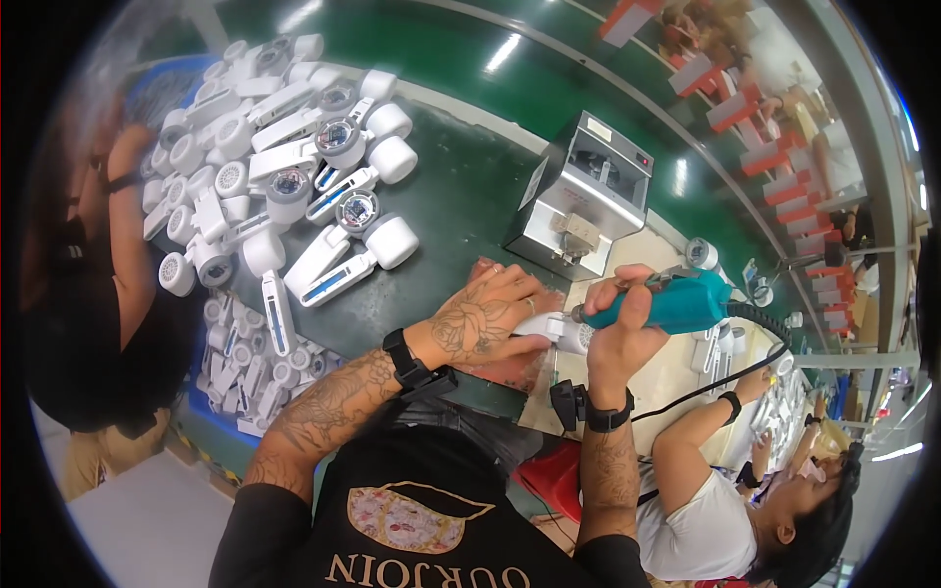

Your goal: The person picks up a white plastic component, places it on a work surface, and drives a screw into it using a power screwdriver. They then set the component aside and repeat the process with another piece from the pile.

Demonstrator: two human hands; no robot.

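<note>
My right hand [627, 333] is wrapped round a teal electric screwdriver [691, 302], which lies nearly level with its front end pointing left. A dark coiled cord runs from its back end. My left hand [490, 314] holds a white handheld fan [570, 335] low over the bench, its fingers partly covering the fan. The screwdriver's front end is close to the fan; whether its bit touches a screw cannot be made out. Under my left hand lies a reddish mat [502, 370].
A heap of white fans [294, 157] covers the bench at left, with more in a blue-edged bin [245, 363] below. A silver box-shaped machine [588, 191] stands ahead. One person [108, 255] is at far left, another [706, 519] at right. The black cord [711, 382] crosses near my right wrist.
</note>
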